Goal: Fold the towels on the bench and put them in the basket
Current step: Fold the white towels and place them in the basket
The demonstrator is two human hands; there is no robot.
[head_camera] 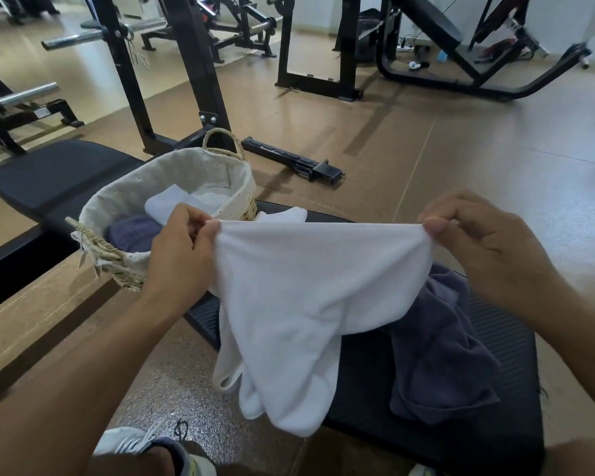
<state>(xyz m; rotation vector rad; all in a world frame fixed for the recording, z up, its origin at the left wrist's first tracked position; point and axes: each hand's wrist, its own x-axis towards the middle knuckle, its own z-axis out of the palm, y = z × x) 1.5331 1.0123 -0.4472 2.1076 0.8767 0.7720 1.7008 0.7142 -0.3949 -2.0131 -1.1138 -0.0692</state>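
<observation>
At the bench's left edge stands the basket, woven, with a cloth liner. Inside it lie a folded white towel and something purple, so part of the job looks done already. Another scrap of white cloth shows on the bench just behind the raised towel, beside the basket.

The left hand pinches one top corner of a white towel between thumb and curled fingers. The towel stretches taut across to the right hand, which pinches the other corner the same way. Below that tight top edge the cloth hangs loose and crumpled over the middle of the bench — its lower corners droop unevenly toward the near edge.

Toward the bench's right side, partly behind the white towel, a purple towel lies in an unfolded heap.

By my reading, the step in hand is spreading the white towel to begin its fold. Next it likely needs a shake or a lowering onto the bench so the bunched lower half flattens, then the two pinched corners brought down to the bottom edge — or together — for a first halving. The purple heap takes up room on the right, so the fold may need laying toward the centre.
</observation>
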